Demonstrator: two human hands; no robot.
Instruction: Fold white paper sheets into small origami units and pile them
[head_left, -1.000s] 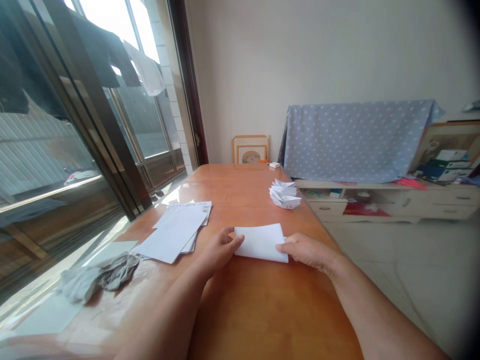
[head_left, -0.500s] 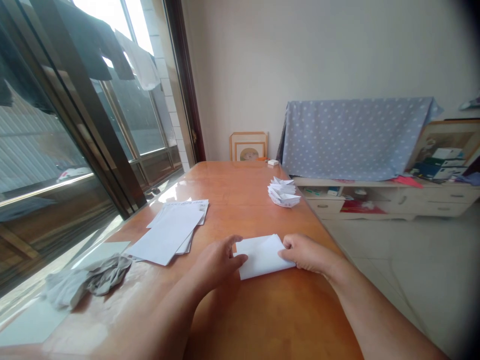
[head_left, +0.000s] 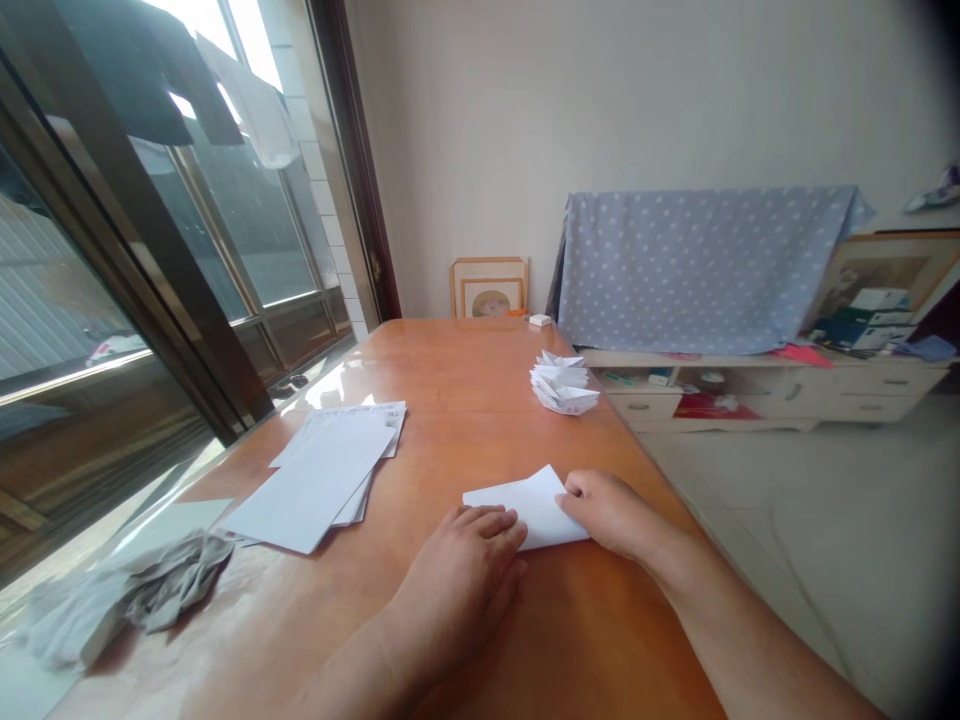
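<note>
On the glossy table (head_left: pixel 465 380), the left hand (head_left: pixel 469 560) has gone from gripping the folded white paper (head_left: pixel 544 505) to lying flat over its near-left part, apparently pressing the fold, while the right hand (head_left: pixel 609 512) pinches its right end between thumb and curled fingers.

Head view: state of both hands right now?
Left hand: open, palm down, fingers over the left part of the white paper.
Right hand: closed, pinching the right end of the paper.
</note>
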